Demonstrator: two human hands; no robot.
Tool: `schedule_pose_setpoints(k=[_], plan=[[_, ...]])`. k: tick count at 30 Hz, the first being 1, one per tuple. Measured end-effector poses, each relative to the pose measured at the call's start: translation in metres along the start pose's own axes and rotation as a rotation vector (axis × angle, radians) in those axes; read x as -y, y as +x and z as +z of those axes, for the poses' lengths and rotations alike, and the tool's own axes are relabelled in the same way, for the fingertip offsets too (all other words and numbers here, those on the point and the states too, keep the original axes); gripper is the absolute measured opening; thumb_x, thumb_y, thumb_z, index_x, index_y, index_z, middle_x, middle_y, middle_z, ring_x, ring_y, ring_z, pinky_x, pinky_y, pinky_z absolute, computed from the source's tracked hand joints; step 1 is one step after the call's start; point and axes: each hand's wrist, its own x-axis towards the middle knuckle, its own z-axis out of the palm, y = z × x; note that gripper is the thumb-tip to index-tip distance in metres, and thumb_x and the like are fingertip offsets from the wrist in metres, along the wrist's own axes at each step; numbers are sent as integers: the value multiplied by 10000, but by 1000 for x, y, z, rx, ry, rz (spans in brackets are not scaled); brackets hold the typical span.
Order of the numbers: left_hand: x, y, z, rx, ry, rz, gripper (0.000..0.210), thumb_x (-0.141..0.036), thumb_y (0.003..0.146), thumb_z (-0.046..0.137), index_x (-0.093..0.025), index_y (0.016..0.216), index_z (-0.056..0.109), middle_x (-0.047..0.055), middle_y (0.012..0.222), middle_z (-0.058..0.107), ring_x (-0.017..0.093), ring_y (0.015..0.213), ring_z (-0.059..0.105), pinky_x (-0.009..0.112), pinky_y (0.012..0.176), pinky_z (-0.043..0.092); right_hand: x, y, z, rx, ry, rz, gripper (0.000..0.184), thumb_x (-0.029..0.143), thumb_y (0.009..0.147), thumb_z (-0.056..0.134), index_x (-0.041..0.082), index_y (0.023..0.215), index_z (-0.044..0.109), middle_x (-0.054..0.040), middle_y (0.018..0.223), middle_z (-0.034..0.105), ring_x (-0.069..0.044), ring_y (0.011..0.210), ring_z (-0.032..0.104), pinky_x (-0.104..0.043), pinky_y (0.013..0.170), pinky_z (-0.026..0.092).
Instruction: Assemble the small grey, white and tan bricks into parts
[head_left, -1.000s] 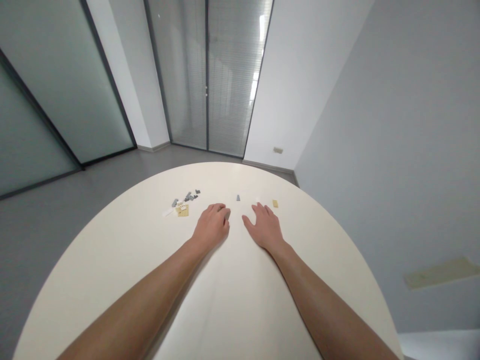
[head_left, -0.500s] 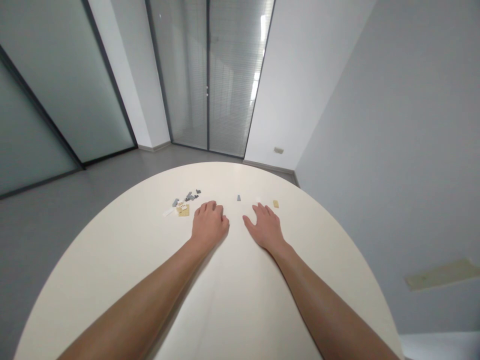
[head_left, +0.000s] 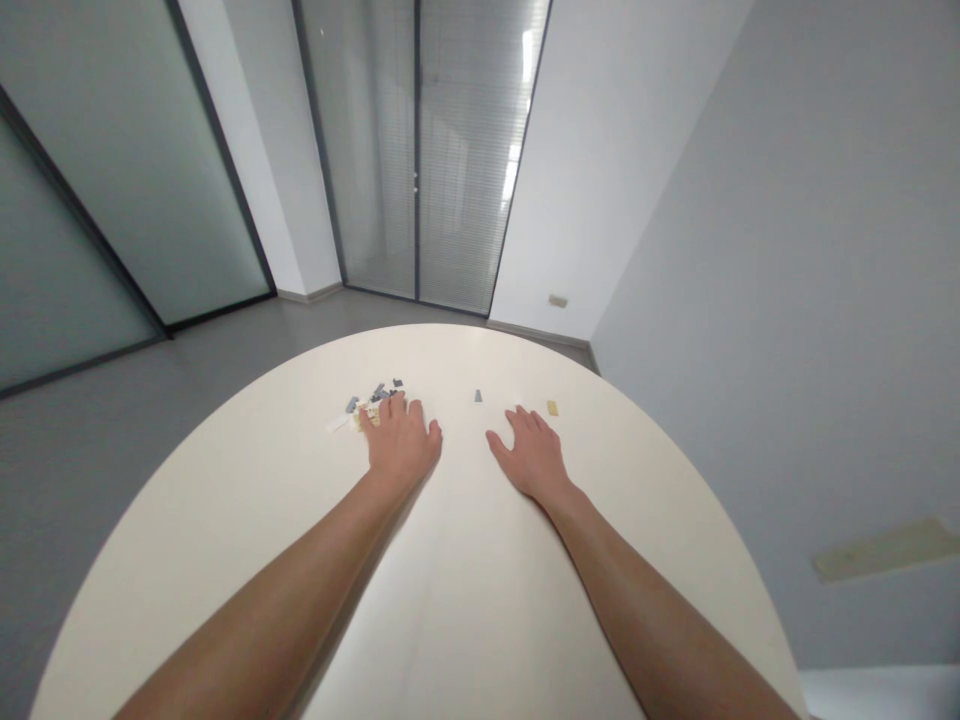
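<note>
My left hand (head_left: 401,437) is spread over the right side of a small pile of building pieces, its fingers apart. Part of the tan pieces (head_left: 360,420) is hidden under its fingertips. Grey pieces (head_left: 380,391) lie just beyond those fingers, and a white strip (head_left: 339,424) pokes out at the pile's left. My right hand (head_left: 531,450) rests open on the table with its thumb held out. A lone grey piece (head_left: 478,396) lies ahead, between the hands. Close to the right fingertips is a tan piece (head_left: 553,408); a faint white piece beyond them is hard to make out.
Everything lies on a round white table (head_left: 465,600), whose far edge curves in front of a glass door (head_left: 450,150). A grey wall (head_left: 810,300) stands to the right, and frosted glass panels (head_left: 142,150) to the left.
My left hand has shifted left onto the edge of the pile and its fingers have spread from a more curled pose. My right hand has stayed in place.
</note>
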Motion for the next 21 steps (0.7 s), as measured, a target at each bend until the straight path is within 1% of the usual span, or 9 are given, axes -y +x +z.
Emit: schedule_pose_setpoints(k=[4,8,13,21], plan=[[4,2,2,-8,11,-6,396,-379,900,473,-113,1129,656,207,1345,588,372,1214,519,603,1078,287,-1,0,1,8,5,6,642,532,968,455,125,1463,462,-146,1584,366,-340,1471,286,-498,1179,240],[6,3,1,10,2,-23,407,-392,903,472,-111,1139,648,210,1318,599,373,1209,527,575,1084,284,-1,0,1,6,3,6,638,530,966,456,129,1462,466,-139,1583,371,-339,1471,289,-500,1180,242],[7,4,0,24,-11,-23,394,-389,922,455,-104,1114,649,209,1229,635,366,1189,542,536,1084,285,-1,0,0,-1,-1,-1,638,528,965,455,124,1459,473,-138,1579,378,-346,1466,299,-502,1177,254],[11,7,3,9,-9,28,350,-331,919,459,-84,1078,649,207,1161,651,354,1144,563,487,1014,381,0,-1,-1,6,1,6,636,533,966,452,130,1459,471,-134,1584,372,-338,1472,292,-507,1186,243]])
